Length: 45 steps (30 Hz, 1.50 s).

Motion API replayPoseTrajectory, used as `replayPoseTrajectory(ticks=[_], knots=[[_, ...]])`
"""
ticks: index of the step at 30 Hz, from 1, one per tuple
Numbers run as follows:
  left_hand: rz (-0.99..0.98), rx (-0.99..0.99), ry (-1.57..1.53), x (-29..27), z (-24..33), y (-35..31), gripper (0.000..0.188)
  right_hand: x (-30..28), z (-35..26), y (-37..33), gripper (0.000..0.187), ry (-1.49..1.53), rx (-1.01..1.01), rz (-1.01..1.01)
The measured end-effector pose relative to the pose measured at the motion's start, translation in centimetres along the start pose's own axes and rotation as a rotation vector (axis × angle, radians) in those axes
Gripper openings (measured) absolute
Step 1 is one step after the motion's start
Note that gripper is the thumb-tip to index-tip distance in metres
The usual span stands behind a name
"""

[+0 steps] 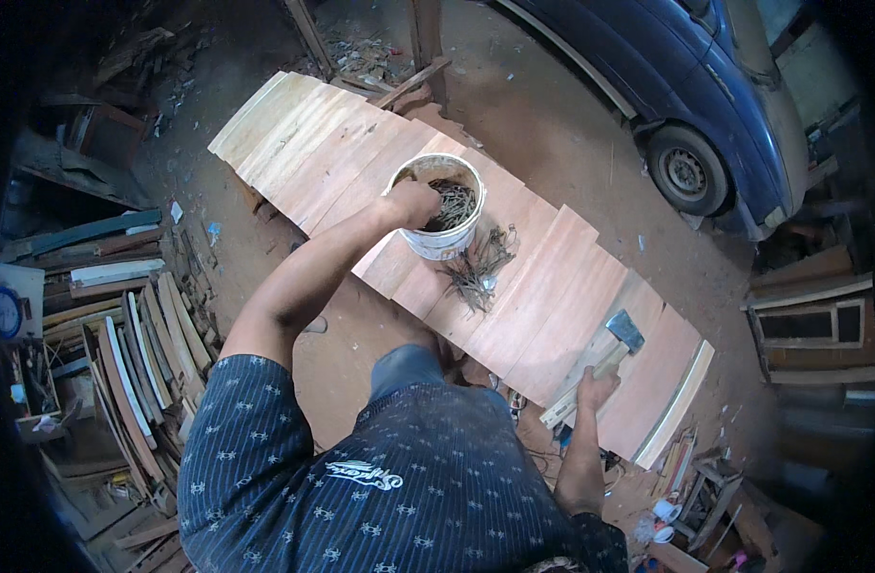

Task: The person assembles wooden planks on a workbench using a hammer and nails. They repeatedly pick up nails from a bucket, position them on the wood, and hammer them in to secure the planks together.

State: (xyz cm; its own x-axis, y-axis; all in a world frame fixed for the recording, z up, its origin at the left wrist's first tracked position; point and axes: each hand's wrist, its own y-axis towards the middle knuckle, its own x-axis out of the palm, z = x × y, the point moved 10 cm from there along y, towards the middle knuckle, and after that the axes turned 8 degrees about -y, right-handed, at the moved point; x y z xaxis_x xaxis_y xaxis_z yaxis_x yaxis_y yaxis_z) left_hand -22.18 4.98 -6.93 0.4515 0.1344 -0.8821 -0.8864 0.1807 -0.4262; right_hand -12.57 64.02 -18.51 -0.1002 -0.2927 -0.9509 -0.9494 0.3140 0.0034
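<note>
A white bucket point(439, 246) of thin brown nails point(453, 205) stands on a row of wooden boards point(542, 277). My left hand point(415, 203) is over its near left rim, fingers curled down into the opening. Their tips are hidden, so what they grip does not show. Beside the bucket, a loose heap of nails point(479, 275) lies on the wood. Farther right, my right hand point(598, 389) is closed round the wooden handle of a hammer point(625, 330). The hammer lies low over the boards, its blue-grey metal head pointing away from me.
Curved wooden slats point(151, 344) are stacked on the floor at left. A blue car point(685, 76) is parked at the far right, its wheel point(687, 170) facing the boards. Wooden posts point(425, 43) stand behind the boards. A small wooden stool point(709, 506) and scraps lie at lower right.
</note>
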Motion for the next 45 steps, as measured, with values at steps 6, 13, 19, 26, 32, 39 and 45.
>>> replayPoseTrajectory(ticks=[6, 13, 19, 26, 32, 39, 45], knots=[[-0.025, -0.025, -0.105, 0.0, -1.1, -1.7, 0.019, -0.3, -2.3, -0.8, 0.068, 0.109, 0.038, -0.126], [0.097, 0.075, -0.094, -1.3, -2.5, 4.7, 0.021, 3.0, -9.9, -3.6, 0.068, 0.026, -0.079, -0.226], [0.035, 0.183, 0.117, 0.7, -1.8, 7.2, 0.020, 3.5, -12.1, -4.7, 0.068, -0.040, -0.031, -0.129], [0.080, 0.208, 0.066, 1.8, -2.2, 8.5, 0.020, 3.8, -12.5, -5.4, 0.074, -0.123, 0.043, -0.015], [0.060, 0.196, -0.035, 2.5, -3.1, 8.6, 0.029, 4.1, -13.2, -5.9, 0.074, -0.137, 0.000, 0.105], [0.057, 0.131, -0.062, 2.2, -3.4, 8.7, 0.026, 4.4, -12.5, -6.0, 0.074, -0.182, 0.031, 0.125], [0.022, 0.152, 0.057, 2.4, -2.4, 9.4, 0.020, 4.1, -12.6, -5.8, 0.071, -0.202, 0.029, 0.165]])
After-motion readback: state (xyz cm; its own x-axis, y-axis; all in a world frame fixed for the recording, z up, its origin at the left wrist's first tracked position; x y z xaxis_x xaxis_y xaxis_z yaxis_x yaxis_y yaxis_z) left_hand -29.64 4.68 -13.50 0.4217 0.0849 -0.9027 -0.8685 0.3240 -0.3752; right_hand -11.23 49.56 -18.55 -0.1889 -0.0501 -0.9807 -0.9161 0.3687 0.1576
